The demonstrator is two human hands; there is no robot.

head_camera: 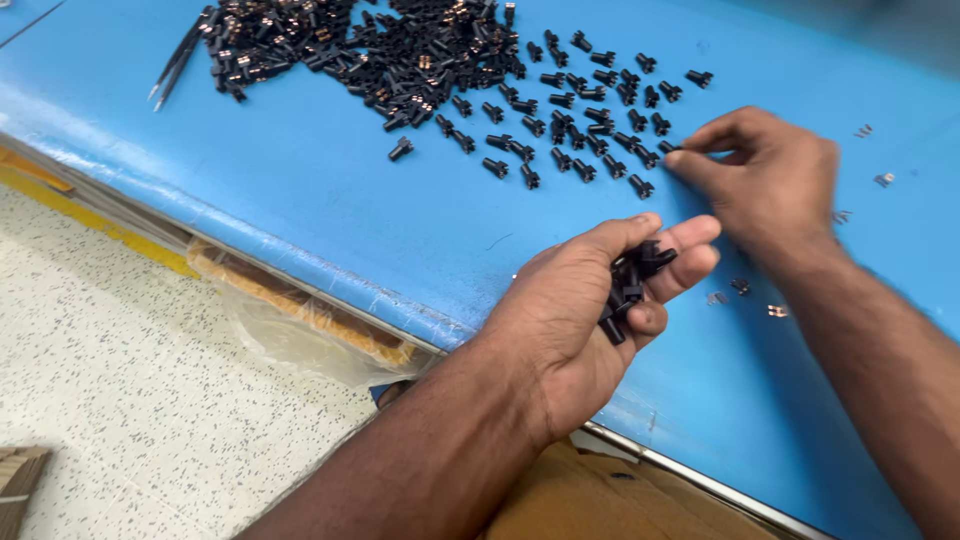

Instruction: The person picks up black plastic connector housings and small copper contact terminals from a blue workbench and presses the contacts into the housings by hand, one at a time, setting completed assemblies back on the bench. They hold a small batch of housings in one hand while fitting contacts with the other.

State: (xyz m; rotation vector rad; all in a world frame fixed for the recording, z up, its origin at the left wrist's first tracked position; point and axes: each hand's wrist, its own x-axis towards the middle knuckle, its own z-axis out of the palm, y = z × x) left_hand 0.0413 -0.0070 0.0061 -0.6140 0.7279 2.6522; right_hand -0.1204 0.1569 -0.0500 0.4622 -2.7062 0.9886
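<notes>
Bright blue tabletop (330, 190) runs diagonally, metal strip along its near edge, crumpled clear plastic sheet (300, 320) hanging below the edge. Speckled pale floor (130, 380) at lower left, yellow line along it near the table. Brown cardboard (590, 500) under the near edge at bottom.

Big heap of small black parts (380, 45) at top of table, some with copper-coloured bits. Loose black parts (580, 120) scattered out from the heap toward the right. Black tweezers (180, 55) lie left of the heap. Few tiny metal clips (884, 180) lie far right, apart from the heap.

Left hand (590, 310) hovers over the near table edge, palm turned sideways, fingers curled and pressed together around a bunch of black parts (630, 285), thumb laid along the top.

Right hand (770, 180) farther out, palm down on the table, thumb and index finger pinching at one loose black part (668, 148) at the edge of the scatter; other fingers tucked. Slight blur there, so actual grip on it unclear.
</notes>
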